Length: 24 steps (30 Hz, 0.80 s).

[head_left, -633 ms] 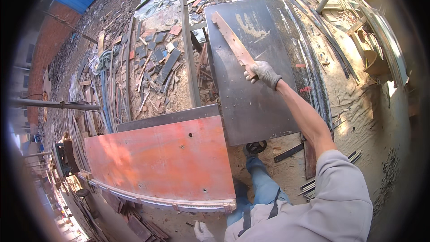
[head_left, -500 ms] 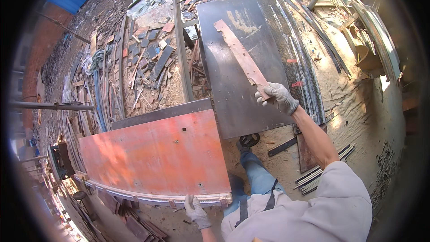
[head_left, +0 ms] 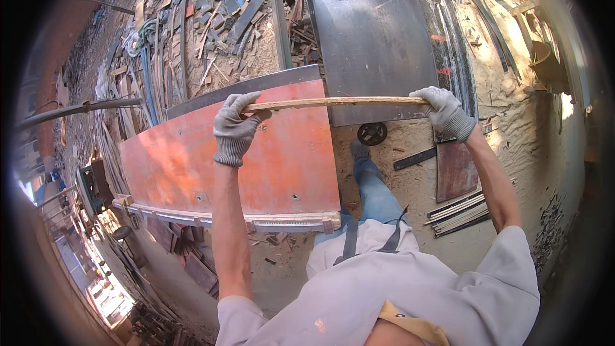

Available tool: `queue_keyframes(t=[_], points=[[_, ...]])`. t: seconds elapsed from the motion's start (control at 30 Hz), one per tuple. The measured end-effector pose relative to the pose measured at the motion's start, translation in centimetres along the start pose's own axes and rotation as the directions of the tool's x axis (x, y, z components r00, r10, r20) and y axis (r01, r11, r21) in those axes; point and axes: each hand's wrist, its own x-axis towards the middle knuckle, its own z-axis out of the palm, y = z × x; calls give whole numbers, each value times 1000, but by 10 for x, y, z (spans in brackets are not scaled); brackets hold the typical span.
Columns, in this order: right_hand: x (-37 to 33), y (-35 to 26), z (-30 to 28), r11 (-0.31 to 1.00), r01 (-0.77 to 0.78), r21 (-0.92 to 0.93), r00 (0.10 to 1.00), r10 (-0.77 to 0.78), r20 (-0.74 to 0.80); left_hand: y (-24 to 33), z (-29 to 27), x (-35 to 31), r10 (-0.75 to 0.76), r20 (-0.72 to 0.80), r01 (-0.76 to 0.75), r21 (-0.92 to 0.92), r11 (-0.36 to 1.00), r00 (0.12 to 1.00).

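Note:
A narrow plywood strip (head_left: 339,101) is held edge-on in front of me, its pale, slightly bowed edge facing up. My left hand (head_left: 238,127), in a grey knit glove, is closed on the strip's left end. Its other end is gripped by my right hand (head_left: 447,113), gloved the same way. Beneath the left part of the strip lies a worn orange-red panel (head_left: 224,160), with a few small holes in its face. The right part passes over the near end of a dark smooth board (head_left: 378,45).
A ruler-like rail (head_left: 224,215) runs along the orange panel's near edge. A round black wheel (head_left: 372,133) is by my foot. Thin strips (head_left: 458,213) and a dark reddish board (head_left: 456,170) lie at right. Wood scraps (head_left: 240,16) cover the ground beyond, around a metal beam (head_left: 279,19).
My left hand has left the orange panel's near edge and taken the strip's free end. The strip has swung level across me and turned from its broad face to its edge.

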Motion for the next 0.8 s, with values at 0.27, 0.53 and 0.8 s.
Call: queue_keyframes(t=[0.27,0.53,0.8], points=[[24,-77,92,893,-253,-372,966,255,-45,-77,30,-76,10,-294,25,114,993,956],[54,-95,150,906,-133,-401,965,26,-261,-164,7,-78,183,-377,-156,102,983,908],[87,-73,161,917,75,-392,848,-266,-459,-164,-19,-29,72,220,-171,474,864,973]])
